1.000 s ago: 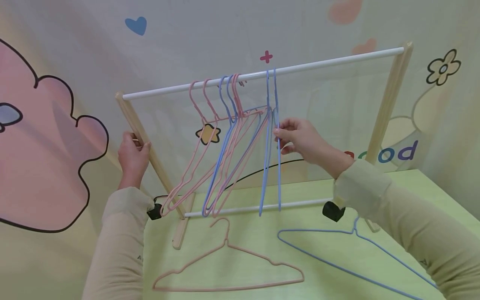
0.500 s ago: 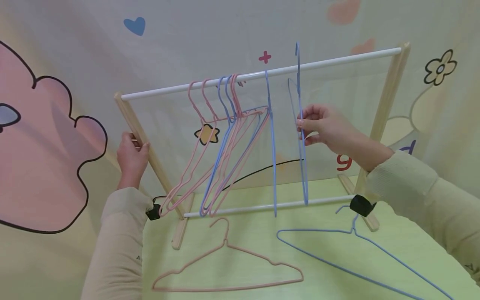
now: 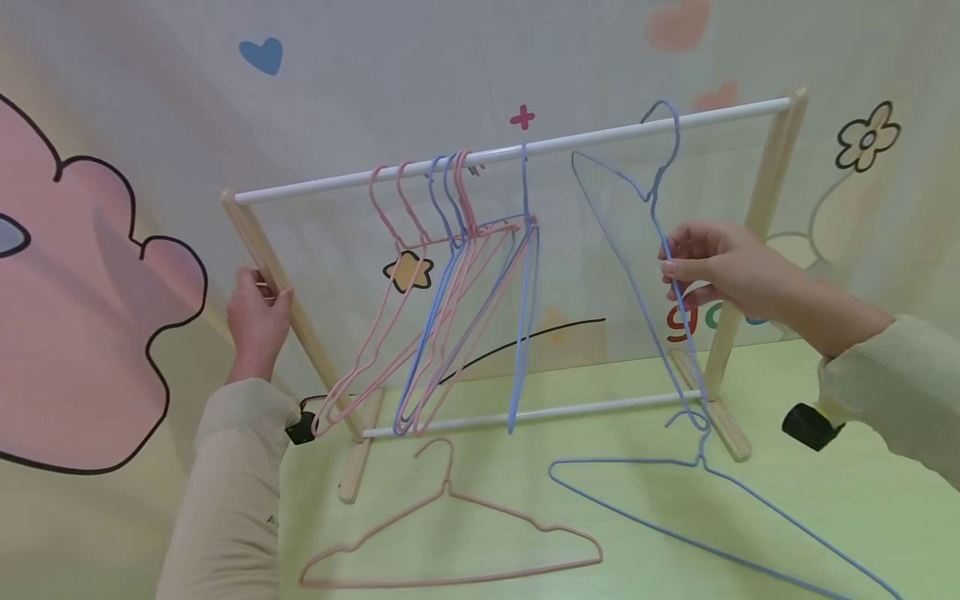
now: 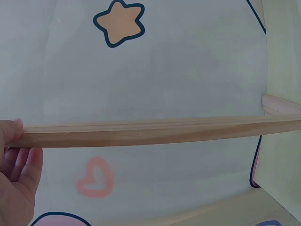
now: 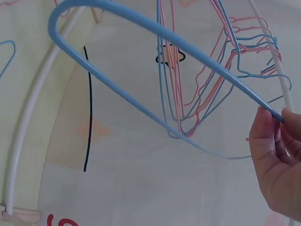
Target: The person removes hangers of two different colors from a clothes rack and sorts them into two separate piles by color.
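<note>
Pale cloth backdrop (image 3: 600,50) fills the rear, printed with a pink cloud shape at left. Light green worktop (image 3: 637,554) below it. On the worktop, a wood-and-white rack: left post (image 3: 303,342), right post (image 3: 771,183), top rod (image 3: 592,140), lower rod (image 3: 592,410).

Rack's load: pink hangers (image 3: 467,200) and blue hangers by their hooks, bunched left of mid-rod, lower parts tilted and overlapping; exact count unclear. One single blue hanger (image 3: 525,187) just right of the bunch.

Flat on worktop, in front of rack: pink hanger (image 3: 447,483), hook toward rack; beside it a blue hanger (image 3: 701,460), partly cut off by the lower edge of the head view.

Held blue hanger (image 3: 650,197) stands near the right post, hook arching above the top rod; whether hook bears on rod, cannot tell.

Right hand (image 3: 723,258): grip closed to a pinch, thumb and fingers on the held hanger's side wire. Left hand (image 3: 258,312): grip closed on the left post, thumb one side, fingers the other.
</note>
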{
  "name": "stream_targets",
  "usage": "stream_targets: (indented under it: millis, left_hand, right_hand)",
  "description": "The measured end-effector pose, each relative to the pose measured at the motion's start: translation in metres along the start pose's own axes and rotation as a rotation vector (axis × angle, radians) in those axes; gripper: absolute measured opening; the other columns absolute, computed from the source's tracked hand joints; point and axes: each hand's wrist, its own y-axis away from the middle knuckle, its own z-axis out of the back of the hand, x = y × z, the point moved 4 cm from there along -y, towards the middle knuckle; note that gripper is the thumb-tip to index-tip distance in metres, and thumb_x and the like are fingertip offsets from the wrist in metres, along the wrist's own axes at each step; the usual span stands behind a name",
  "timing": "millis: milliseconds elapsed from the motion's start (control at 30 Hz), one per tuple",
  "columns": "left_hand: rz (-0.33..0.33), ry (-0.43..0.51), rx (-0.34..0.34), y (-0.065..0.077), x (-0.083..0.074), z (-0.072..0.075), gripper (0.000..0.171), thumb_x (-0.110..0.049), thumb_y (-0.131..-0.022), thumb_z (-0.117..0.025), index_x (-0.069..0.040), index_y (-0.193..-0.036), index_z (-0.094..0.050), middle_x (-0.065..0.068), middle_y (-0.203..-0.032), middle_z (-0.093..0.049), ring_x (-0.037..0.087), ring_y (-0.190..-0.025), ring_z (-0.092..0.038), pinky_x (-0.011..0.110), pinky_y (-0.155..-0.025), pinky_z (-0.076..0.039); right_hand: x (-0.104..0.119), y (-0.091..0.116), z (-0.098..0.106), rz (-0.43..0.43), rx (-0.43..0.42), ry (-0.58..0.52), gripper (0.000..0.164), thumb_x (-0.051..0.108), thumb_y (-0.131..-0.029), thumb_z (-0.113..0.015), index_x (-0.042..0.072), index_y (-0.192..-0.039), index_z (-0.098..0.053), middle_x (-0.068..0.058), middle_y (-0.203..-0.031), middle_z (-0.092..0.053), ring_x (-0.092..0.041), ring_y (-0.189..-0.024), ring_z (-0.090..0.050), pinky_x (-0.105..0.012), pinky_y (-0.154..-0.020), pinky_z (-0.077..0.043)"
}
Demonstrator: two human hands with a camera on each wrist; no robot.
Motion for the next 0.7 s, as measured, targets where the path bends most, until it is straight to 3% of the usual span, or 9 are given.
stream_targets:
  millis: [467, 700]
  left_hand:
    - [0.004, -0.005, -0.003, 0.002, -0.002, 0.001, 0.036, -0.017, -0.088, -0.050, 0.001, -0.117, -0.038, 0.020, -0.109, -0.053, 0.030, -0.099, -0.055, 0.041, -0.081, -0.046]
    - [0.007, -0.016, -0.003, 0.000, 0.000, 0.001, 0.037, -0.018, -0.088, -0.050, 0.000, -0.118, -0.038, 0.020, -0.109, -0.053, 0.030, -0.099, -0.055, 0.041, -0.082, -0.045]
  right_hand:
    - [-0.041, 0.027, 0.038, 0.051, 0.133, 0.162, 0.015, 0.008, -0.091, -0.045, 0.021, -0.092, -0.051, 0.006, -0.077, -0.056, -0.014, -0.068, -0.058, -0.031, -0.060, -0.052]
    - [-0.063, 0.039, 0.056, 0.034, 0.104, 0.188, 0.014, 0.001, -0.090, -0.045, 0.013, -0.092, -0.052, 0.000, -0.073, -0.057, -0.016, -0.063, -0.058, -0.029, -0.055, -0.051]
